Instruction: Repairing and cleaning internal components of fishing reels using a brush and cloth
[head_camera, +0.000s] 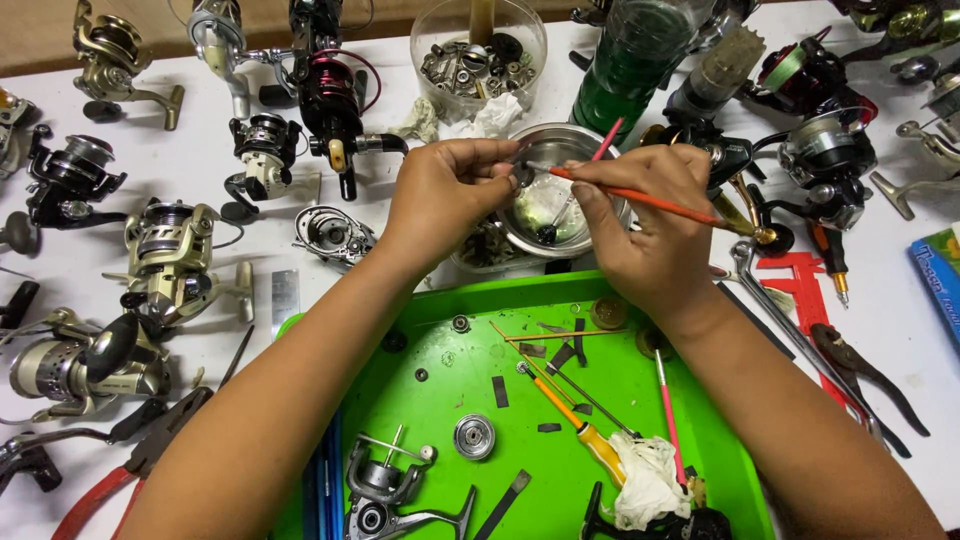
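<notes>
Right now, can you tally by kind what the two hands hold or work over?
metal bowl: 1
brushes: 2, the orange brush in the right hand, the pink brush leaning in the bowl
small dark part: 1, pinched by the left hand
Total: 4

orange brush (650, 203), green tray (600, 290), silver bowl (590, 140)
</notes>
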